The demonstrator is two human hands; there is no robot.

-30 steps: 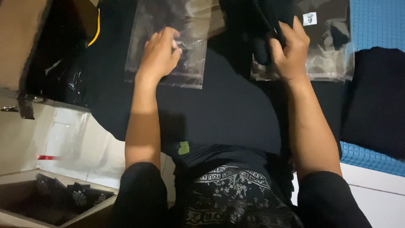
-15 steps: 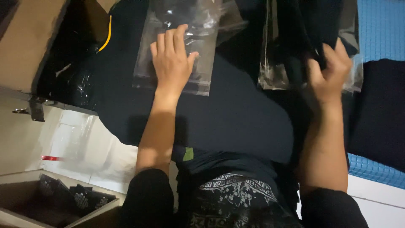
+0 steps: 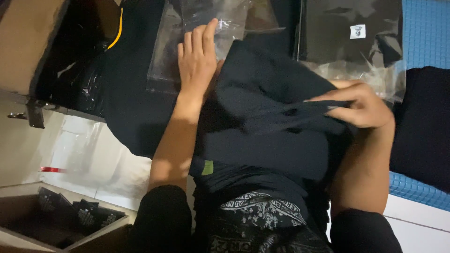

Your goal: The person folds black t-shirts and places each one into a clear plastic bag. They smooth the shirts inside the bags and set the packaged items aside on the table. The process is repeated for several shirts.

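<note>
A folded black garment (image 3: 267, 89) lies across the black cloth spread in front of me. My right hand (image 3: 361, 105) pinches its right edge between thumb and fingers. My left hand (image 3: 199, 58) rests flat with fingers straight on a clear plastic bag (image 3: 164, 61), its thumb side touching the garment's left edge. A second clear bag (image 3: 351, 33) holding a packed black garment with a small white label lies at the upper right, apart from both hands.
A blue textured mat (image 3: 422, 28) shows at the right, with another black garment (image 3: 422, 122) on it. A brown cardboard box (image 3: 23, 42) stands at the upper left. A lower-left box (image 3: 56, 220) holds dark packets. White floor lies beneath.
My right hand has left the bag at the upper right and pulled a folded black garment down to the middle. My left hand has stayed on the clear bag.
</note>
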